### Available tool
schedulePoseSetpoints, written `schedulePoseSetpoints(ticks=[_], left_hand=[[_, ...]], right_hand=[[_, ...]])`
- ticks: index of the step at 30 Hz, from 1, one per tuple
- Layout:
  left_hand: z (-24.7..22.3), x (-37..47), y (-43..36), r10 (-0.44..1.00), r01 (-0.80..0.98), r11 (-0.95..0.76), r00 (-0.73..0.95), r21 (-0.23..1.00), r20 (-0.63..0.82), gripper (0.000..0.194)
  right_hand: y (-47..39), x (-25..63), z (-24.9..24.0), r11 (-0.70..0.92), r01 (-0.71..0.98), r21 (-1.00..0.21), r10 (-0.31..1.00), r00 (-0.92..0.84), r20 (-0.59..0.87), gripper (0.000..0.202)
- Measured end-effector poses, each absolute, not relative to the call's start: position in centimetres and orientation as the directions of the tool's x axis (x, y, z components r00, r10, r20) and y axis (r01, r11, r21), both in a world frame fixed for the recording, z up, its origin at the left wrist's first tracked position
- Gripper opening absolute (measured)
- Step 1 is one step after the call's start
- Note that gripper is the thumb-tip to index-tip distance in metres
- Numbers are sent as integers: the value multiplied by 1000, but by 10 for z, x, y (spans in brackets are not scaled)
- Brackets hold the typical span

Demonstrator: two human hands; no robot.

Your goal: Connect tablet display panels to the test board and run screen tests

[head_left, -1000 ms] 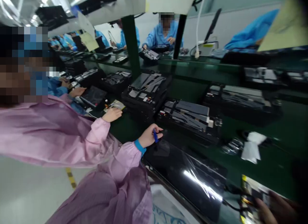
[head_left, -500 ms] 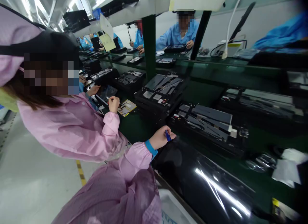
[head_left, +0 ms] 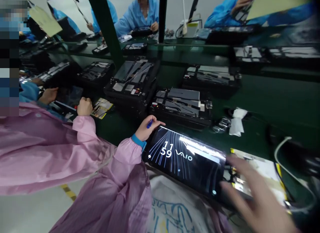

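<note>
"Pink was the sleeve (head_left: 85, 129) toward the left. Whose was it?"

"A co-worker's, I believe. The co-worker's hand (head_left: 84, 106) was curled beside a small board (head_left: 102, 107); what it held, I could not tell."

"And the person's own left hand (head_left: 144, 129)?"

"It pinched a small blue thing (head_left: 150, 123), with a fingertip at the upper left corner of the tablet (head_left: 192, 174). The tablet lay at the near edge of the green bench (head_left: 110, 129), its screen lit."

"How was it best to steady it?"

"In my opinion, light support at the corner was enough, with the small blue thing kept away from the glass."

"And the right hand (head_left: 262, 196)?"

"Blurred, with fingers spread, near the tablet's right end and in front of a large board (head_left: 268, 169). I think slow movement was wiser there, to avoid pulling the board."
</note>
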State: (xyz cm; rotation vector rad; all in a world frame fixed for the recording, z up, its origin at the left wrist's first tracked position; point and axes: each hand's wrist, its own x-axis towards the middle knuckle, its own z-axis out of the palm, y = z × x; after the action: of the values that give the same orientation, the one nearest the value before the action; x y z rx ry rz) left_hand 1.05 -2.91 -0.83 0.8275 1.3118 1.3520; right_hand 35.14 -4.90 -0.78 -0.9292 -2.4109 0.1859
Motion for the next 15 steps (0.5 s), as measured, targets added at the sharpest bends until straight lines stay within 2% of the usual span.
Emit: schedulePoseSetpoints(ticks=[2,3,4,5,7,9,10,12,15], left_hand=[[-12,8,-28,964,-182,100,-224,978,-140,33],[-14,7,-28,967,-167,88,-222,982,-124,33],[-16,5,-28,970,-153,79,-218,985,-112,33],[-17,4,-28,971,-143,74,-214,987,-104,34],[-20,3,-29,974,-128,69,-207,989,-94,34],[-21,3,-30,975,-125,61,-205,990,-86,33],[-21,4,-30,975,-129,54,-205,990,-79,33],[-21,6,-30,976,-141,38,-205,989,-66,33],[-21,9,-29,975,-168,29,-211,985,-64,33]], right_hand=[[-64,318,0,898,345,-272,425,-841,335,66],[-67,307,0,922,286,-260,357,-887,292,62],[-65,301,-1,924,294,-245,354,-899,258,58],[-61,300,-3,906,361,-221,411,-874,257,54],[-46,308,-4,791,585,-178,609,-725,321,54],[-35,317,-2,667,721,-185,722,-565,399,60],[-34,318,0,661,722,-204,726,-546,419,62],[-40,314,0,743,628,-233,660,-627,413,61],[-62,294,-8,849,481,-221,528,-791,310,48]])
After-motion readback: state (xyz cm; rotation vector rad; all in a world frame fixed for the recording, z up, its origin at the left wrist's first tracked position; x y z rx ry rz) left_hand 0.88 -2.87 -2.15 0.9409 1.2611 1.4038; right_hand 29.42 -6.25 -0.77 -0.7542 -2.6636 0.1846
